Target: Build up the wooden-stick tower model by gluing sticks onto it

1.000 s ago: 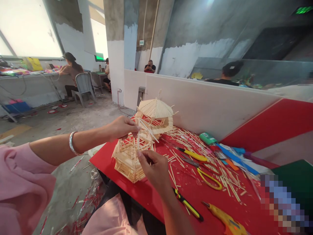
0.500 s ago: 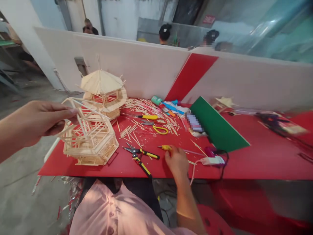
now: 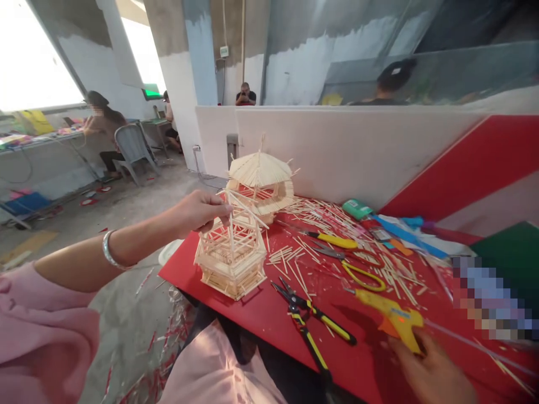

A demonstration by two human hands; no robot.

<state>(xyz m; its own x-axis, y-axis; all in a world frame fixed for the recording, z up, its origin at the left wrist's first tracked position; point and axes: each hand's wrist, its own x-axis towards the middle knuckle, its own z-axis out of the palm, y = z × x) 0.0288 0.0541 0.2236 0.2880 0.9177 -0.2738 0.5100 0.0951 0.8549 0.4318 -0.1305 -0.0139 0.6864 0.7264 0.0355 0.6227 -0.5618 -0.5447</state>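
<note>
My left hand (image 3: pixel 208 210) pinches the top of an open stick frame (image 3: pixel 233 258), a many-sided pavilion model built from thin wooden sticks. Its base is at the left end of the red table (image 3: pixel 248 306). Just behind it stands a second stick model (image 3: pixel 263 174) with a finished-looking pale roof. Over at the right, my right hand (image 3: pixel 433 365) is closed around the handle of a yellow glue gun (image 3: pixel 393 314), its nozzle pointing left. A clear glue stick (image 3: pixel 463 339) trails from the gun's rear. Between the hands lie black-and-yellow cutters (image 3: pixel 305 314) with spread handles.
Yellow-handled scissors (image 3: pixel 357 272), a yellow-handled tool (image 3: pixel 334 240) and loose sticks (image 3: pixel 315 210) lie mid-table. A green bottle (image 3: pixel 357 209) sits near the white partition (image 3: pixel 337 151). A green board (image 3: pixel 511 252) stands at the right. People sit farther off.
My view has swung left. My right hand has lifted the glue gun off the table and gripped its handle. My left hand still pinches the stick frame's top.
</note>
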